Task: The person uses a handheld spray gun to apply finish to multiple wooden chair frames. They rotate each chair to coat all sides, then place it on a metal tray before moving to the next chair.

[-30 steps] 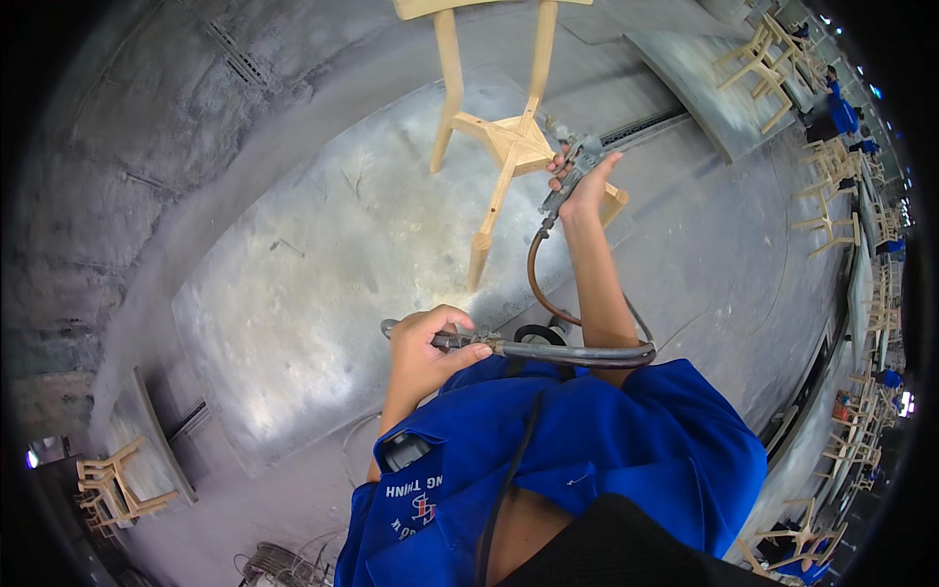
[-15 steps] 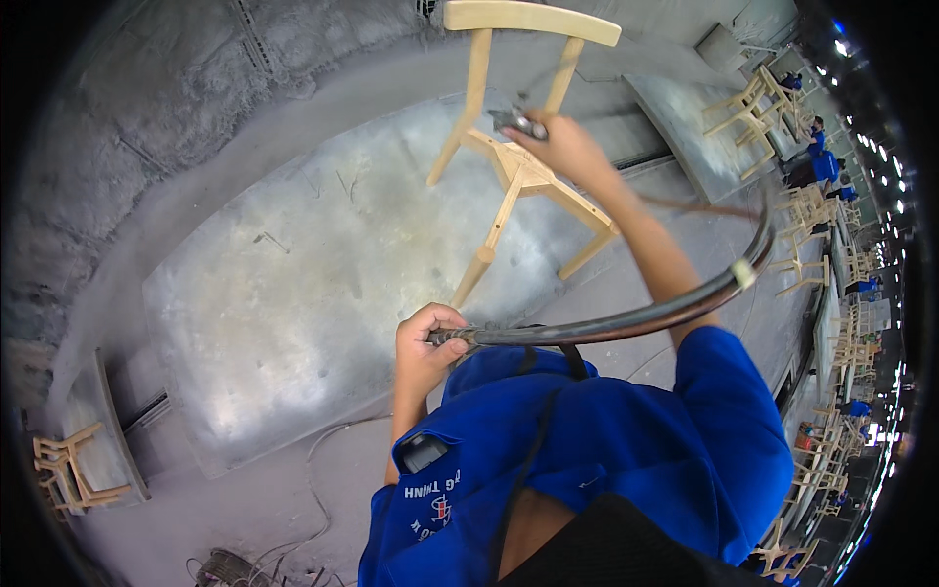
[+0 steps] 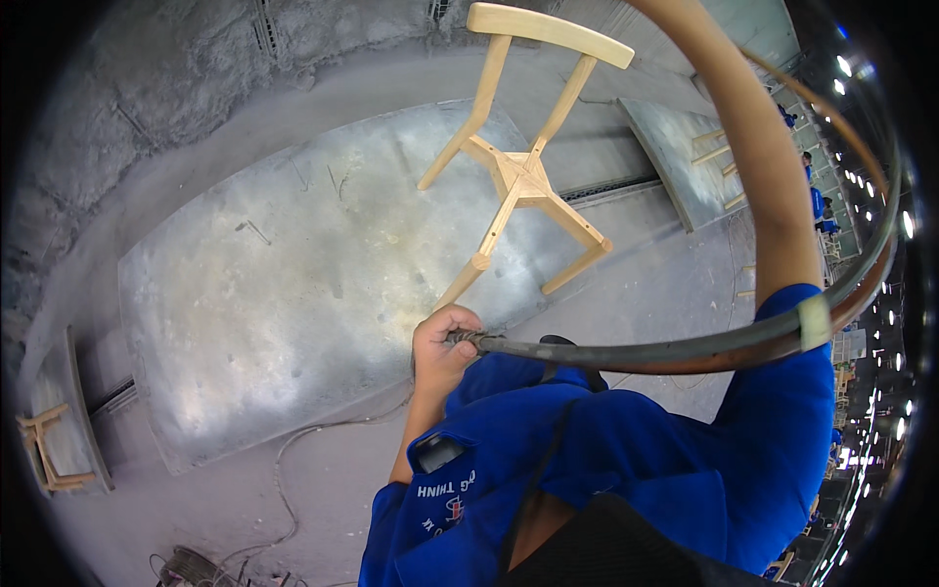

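Note:
My left hand (image 3: 443, 342) is closed around the end part of a dark hose pair (image 3: 626, 354), low in front of my body. From there the hoses curve right, past a pale tape band (image 3: 815, 324), and up beside my right arm. That arm is raised toward the upper edge, and its hand lies outside the picture. A bare wooden chair frame (image 3: 523, 179) without a seat stands beyond my left hand, by the right end of a grey metal tabletop (image 3: 264, 323). Its curved backrest (image 3: 553, 35) is at the far side.
Another metal table (image 3: 665, 166) stands at the upper right with wooden chair legs over it. A chair frame (image 3: 47, 448) rests on a panel at far left. A thin hose (image 3: 284, 470) crosses the floor to a coil (image 3: 191, 567). People in blue (image 3: 820, 203) are far right.
My right hand, which held a metal spray gun over the chair, has swung up and right out of view. The hoses have swung outward with it. My left hand keeps its hold.

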{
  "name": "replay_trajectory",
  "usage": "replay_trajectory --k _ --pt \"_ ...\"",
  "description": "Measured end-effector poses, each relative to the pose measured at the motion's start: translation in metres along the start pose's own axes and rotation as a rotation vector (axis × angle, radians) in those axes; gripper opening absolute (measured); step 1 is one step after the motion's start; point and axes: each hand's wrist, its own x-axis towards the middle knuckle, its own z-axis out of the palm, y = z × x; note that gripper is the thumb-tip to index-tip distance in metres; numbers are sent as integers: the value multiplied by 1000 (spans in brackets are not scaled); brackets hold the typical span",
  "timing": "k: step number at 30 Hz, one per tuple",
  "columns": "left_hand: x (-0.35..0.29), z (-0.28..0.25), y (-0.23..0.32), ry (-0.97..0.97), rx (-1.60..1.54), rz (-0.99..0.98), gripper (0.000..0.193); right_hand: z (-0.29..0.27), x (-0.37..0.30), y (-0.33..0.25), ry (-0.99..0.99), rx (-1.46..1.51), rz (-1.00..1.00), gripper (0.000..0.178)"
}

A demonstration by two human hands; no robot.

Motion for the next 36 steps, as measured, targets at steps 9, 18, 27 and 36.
replay_trajectory --k 9,18,27,36 --pt "15 60 -21 40 -98 7 86 -29 30 -57 -627 281 -239 54" --pt "2 86 -35 21 -130 38 65 4 32 41 -248 684 155 50" --pt "15 117 -42 -74 40 -34 48 12 -45 250 -68 493 488 44" --pt "52 170 -63 -267 117 -175 43 -2 -200 351 -2 451 823 48"
